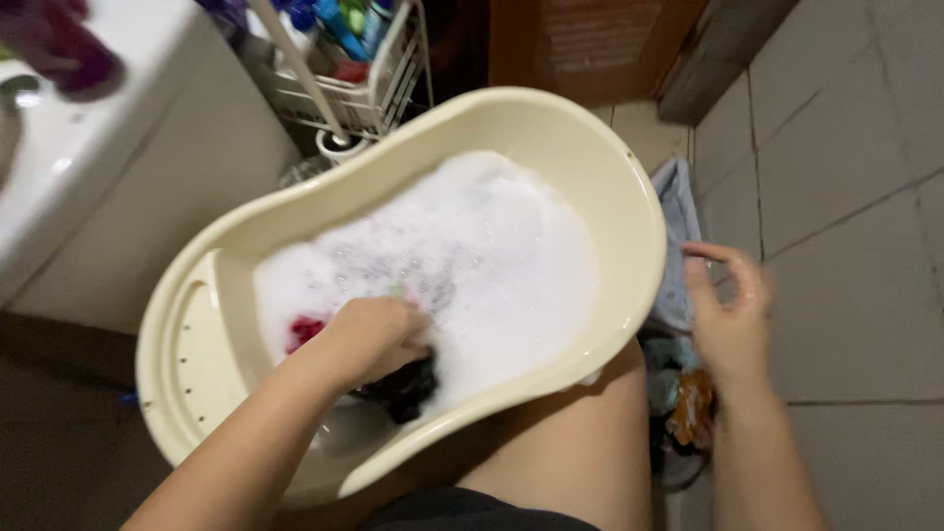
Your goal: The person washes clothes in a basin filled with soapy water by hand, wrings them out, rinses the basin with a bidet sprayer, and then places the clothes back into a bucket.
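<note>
- Foam [472, 246], white and fine-bubbled, covers most of the water inside the cream plastic tub [629, 197]; the tub is long and rounded, smooth-walled, with a flat perforated shelf at its near left end.
- I see my left hand [379, 334] inside the tub, fingers curled shut over dark wet cloth [408, 385] at the near edge of the suds. The cloth looks limp and soaked.
- A red piece of fabric [305, 329] pokes through the foam just left of that hand.
- My right hand [730, 315] hangs outside the tub's right rim, fingers loosely spread and bent, gripping nothing. It looks motion-blurred.
- Below it on the floor lies a heap of clothes [678, 393]: pale blue, teal and orange pieces, crumpled soft.
- Floor is grey square tile [846, 177], matte, with dark grout lines.
- Upper left: a white wire rack [383, 88] with coloured bottles, beside a white glossy appliance [108, 157].
</note>
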